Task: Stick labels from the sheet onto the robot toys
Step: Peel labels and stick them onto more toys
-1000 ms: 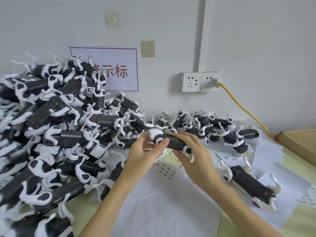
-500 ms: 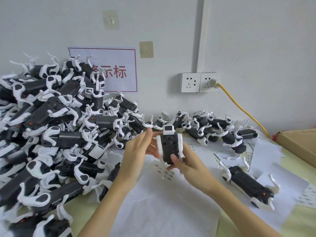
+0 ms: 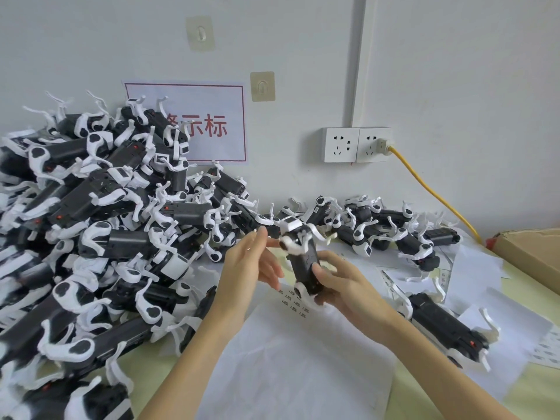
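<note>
The toy (image 3: pixel 304 262) sits at frame centre, held above the label sheet (image 3: pixel 295 304). The right hand (image 3: pixel 342 286) grips its lower end, thumb curled over the black body. The left hand (image 3: pixel 251 265) is just beside it on the left, fingers straight and spread, tips near the toy's head; contact cannot be confirmed. The long axis runs nearly vertical in frame, head uppermost, tilted slightly left. The labels lie directly below, nearest the right hand.

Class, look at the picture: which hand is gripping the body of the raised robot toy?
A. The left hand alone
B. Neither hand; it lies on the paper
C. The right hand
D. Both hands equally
C: the right hand has its thumb and fingers curled round the black body of the robot toy, while the left hand stays open beside it.
</note>
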Action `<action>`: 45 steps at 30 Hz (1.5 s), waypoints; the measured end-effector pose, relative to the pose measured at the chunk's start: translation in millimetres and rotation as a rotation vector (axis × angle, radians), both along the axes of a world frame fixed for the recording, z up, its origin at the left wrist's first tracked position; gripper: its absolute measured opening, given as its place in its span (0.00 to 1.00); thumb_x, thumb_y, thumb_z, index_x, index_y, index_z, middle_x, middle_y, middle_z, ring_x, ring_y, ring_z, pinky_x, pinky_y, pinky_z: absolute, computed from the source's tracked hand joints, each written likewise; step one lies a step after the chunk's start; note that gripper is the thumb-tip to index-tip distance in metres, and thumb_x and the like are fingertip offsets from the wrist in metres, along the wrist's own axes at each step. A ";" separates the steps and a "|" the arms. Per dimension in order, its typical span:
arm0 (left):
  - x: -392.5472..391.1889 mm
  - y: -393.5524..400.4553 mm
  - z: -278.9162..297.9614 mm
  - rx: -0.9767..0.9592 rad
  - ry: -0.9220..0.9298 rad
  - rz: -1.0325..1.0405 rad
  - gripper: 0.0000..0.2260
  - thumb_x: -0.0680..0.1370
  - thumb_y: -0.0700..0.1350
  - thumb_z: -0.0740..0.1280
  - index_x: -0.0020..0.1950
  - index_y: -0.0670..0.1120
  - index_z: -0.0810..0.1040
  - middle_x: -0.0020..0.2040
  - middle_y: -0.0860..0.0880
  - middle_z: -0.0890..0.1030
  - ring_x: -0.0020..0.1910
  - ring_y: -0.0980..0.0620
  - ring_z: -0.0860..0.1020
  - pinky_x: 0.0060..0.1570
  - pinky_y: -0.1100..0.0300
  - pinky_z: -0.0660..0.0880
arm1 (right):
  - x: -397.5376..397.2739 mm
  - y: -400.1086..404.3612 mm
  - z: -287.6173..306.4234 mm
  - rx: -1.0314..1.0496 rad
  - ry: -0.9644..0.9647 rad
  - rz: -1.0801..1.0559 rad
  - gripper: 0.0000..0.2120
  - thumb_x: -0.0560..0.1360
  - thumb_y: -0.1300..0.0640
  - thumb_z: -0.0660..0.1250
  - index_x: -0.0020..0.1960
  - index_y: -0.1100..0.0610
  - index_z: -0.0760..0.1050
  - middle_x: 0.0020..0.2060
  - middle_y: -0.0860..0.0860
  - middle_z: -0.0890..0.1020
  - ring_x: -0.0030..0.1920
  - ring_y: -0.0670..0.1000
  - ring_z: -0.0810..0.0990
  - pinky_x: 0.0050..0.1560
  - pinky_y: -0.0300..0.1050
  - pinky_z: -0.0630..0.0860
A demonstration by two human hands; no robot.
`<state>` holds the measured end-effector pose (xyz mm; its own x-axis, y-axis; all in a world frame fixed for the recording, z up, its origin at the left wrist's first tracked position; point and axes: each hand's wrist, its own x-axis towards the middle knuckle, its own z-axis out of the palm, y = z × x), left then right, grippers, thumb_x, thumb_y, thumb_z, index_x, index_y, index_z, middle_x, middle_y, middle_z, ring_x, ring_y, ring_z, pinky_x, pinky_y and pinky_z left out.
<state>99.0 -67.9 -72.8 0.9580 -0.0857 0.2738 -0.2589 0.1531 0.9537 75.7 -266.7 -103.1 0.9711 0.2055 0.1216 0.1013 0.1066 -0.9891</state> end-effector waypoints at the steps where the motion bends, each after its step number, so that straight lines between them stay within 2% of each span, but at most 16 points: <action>1: 0.5 1.1 -0.5 0.024 -0.002 -0.019 0.19 0.87 0.53 0.63 0.48 0.39 0.82 0.34 0.41 0.81 0.29 0.45 0.78 0.33 0.58 0.78 | 0.9 -1.2 0.9 0.078 0.077 0.046 0.11 0.85 0.57 0.63 0.65 0.60 0.77 0.44 0.57 0.84 0.37 0.51 0.77 0.37 0.40 0.74; 5: -1.7 0.2 -2.3 0.083 -0.038 -0.058 0.17 0.87 0.49 0.64 0.44 0.39 0.80 0.35 0.43 0.82 0.30 0.44 0.78 0.33 0.59 0.78 | 0.7 -5.1 3.8 0.126 0.216 0.145 0.16 0.85 0.55 0.64 0.65 0.67 0.76 0.44 0.57 0.79 0.36 0.48 0.77 0.37 0.39 0.71; 8: 0.4 -1.3 -3.6 0.097 -0.015 -0.017 0.19 0.87 0.52 0.62 0.46 0.40 0.79 0.36 0.44 0.83 0.29 0.45 0.78 0.34 0.58 0.78 | 0.7 -2.4 2.4 0.070 0.141 0.057 0.15 0.82 0.53 0.68 0.63 0.62 0.79 0.44 0.57 0.83 0.37 0.51 0.77 0.39 0.41 0.74; 11: 2.0 1.4 0.1 0.080 0.126 -0.008 0.30 0.82 0.68 0.57 0.47 0.42 0.82 0.40 0.41 0.86 0.31 0.42 0.82 0.34 0.56 0.81 | 3.1 2.0 -0.6 -0.265 -0.243 -0.288 0.12 0.80 0.57 0.74 0.61 0.46 0.80 0.50 0.50 0.85 0.45 0.52 0.83 0.49 0.41 0.79; 14: 2.4 2.2 0.6 0.114 0.190 -0.025 0.36 0.70 0.79 0.63 0.48 0.47 0.86 0.41 0.44 0.87 0.38 0.45 0.86 0.35 0.59 0.81 | 4.8 -0.5 -3.4 -0.564 -0.684 -0.501 0.20 0.76 0.62 0.77 0.64 0.46 0.80 0.56 0.48 0.77 0.55 0.41 0.78 0.55 0.28 0.72; 17: 2.4 -2.0 -7.2 0.160 0.080 0.000 0.27 0.74 0.66 0.74 0.52 0.41 0.80 0.29 0.45 0.79 0.29 0.51 0.79 0.37 0.64 0.79 | 5.3 -0.2 -5.6 -0.683 -0.882 -0.514 0.23 0.75 0.60 0.78 0.68 0.48 0.79 0.57 0.49 0.73 0.53 0.47 0.77 0.54 0.30 0.73; 21: 5.6 -0.3 -11.0 0.143 -0.024 0.170 0.24 0.80 0.58 0.72 0.42 0.38 0.72 0.28 0.40 0.70 0.24 0.50 0.68 0.39 0.58 0.80 | 6.9 1.4 -4.2 -0.485 -0.608 -0.463 0.32 0.76 0.63 0.77 0.75 0.47 0.70 0.58 0.47 0.77 0.55 0.45 0.78 0.54 0.32 0.75; 24: 11.4 5.3 -11.6 0.147 -0.070 0.347 0.21 0.81 0.57 0.71 0.46 0.40 0.74 0.39 0.42 0.76 0.31 0.49 0.75 0.47 0.47 0.79 | 9.9 -4.7 -8.9 -0.589 -0.376 -0.417 0.20 0.80 0.62 0.71 0.69 0.50 0.75 0.55 0.47 0.82 0.54 0.44 0.81 0.57 0.43 0.79; 26: 12.4 7.7 -12.1 0.146 -0.082 0.441 0.14 0.81 0.56 0.72 0.53 0.48 0.73 0.43 0.48 0.80 0.38 0.53 0.79 0.45 0.54 0.77 | 9.3 -1.4 -16.9 -0.724 -0.293 -0.338 0.16 0.81 0.59 0.71 0.67 0.49 0.78 0.56 0.44 0.83 0.57 0.44 0.80 0.62 0.44 0.77; 29: 11.8 8.5 -13.4 0.164 -0.159 0.465 0.11 0.84 0.50 0.68 0.61 0.53 0.67 0.51 0.43 0.82 0.45 0.57 0.81 0.43 0.68 0.73 | 7.3 12.4 -29.0 -0.887 -0.342 -0.236 0.19 0.79 0.51 0.73 0.70 0.47 0.77 0.61 0.42 0.80 0.62 0.42 0.76 0.64 0.31 0.69; 31: 8.9 7.6 -13.2 0.253 -0.277 0.464 0.10 0.86 0.46 0.65 0.65 0.55 0.69 0.60 0.43 0.78 0.57 0.51 0.78 0.46 0.69 0.72 | 8.4 17.8 -33.8 -0.936 -0.400 -0.216 0.20 0.78 0.50 0.75 0.69 0.48 0.77 0.62 0.44 0.80 0.64 0.44 0.74 0.63 0.31 0.65; 34: 5.1 5.5 -11.6 0.423 -0.493 0.536 0.07 0.85 0.42 0.65 0.61 0.51 0.80 0.63 0.44 0.73 0.61 0.65 0.70 0.46 0.73 0.73 | 8.6 17.0 -34.4 -0.901 -0.424 -0.230 0.16 0.78 0.53 0.75 0.65 0.51 0.80 0.59 0.46 0.80 0.63 0.45 0.74 0.65 0.35 0.67; 37: 6.3 6.3 -13.9 0.538 -0.642 0.595 0.06 0.83 0.39 0.70 0.54 0.48 0.86 0.61 0.44 0.70 0.57 0.56 0.73 0.50 0.70 0.76 | 6.8 15.3 -33.2 -0.845 -0.447 -0.242 0.10 0.79 0.58 0.73 0.59 0.53 0.81 0.53 0.43 0.80 0.55 0.42 0.77 0.58 0.34 0.70; 39: 8.6 6.0 -16.6 0.638 -0.656 0.585 0.05 0.82 0.40 0.72 0.52 0.49 0.87 0.60 0.44 0.69 0.56 0.48 0.73 0.53 0.54 0.79 | 6.0 14.6 -32.6 -0.822 -0.459 -0.246 0.08 0.80 0.59 0.72 0.58 0.54 0.81 0.52 0.44 0.78 0.52 0.41 0.77 0.54 0.30 0.69; 41: 8.9 3.9 -19.4 0.757 -0.643 0.543 0.02 0.79 0.44 0.75 0.50 0.51 0.87 0.60 0.45 0.68 0.56 0.43 0.74 0.56 0.44 0.73 | 5.6 15.0 -31.9 -0.804 -0.457 -0.234 0.08 0.81 0.60 0.71 0.59 0.55 0.81 0.53 0.45 0.76 0.51 0.41 0.78 0.55 0.28 0.69; 45: 7.8 2.6 -27.3 0.979 -0.657 0.424 0.04 0.77 0.48 0.76 0.50 0.56 0.84 0.61 0.46 0.68 0.54 0.43 0.72 0.55 0.50 0.63 | 4.1 15.8 -29.7 -0.776 -0.495 -0.238 0.11 0.81 0.60 0.70 0.63 0.55 0.80 0.54 0.46 0.78 0.56 0.44 0.78 0.58 0.29 0.69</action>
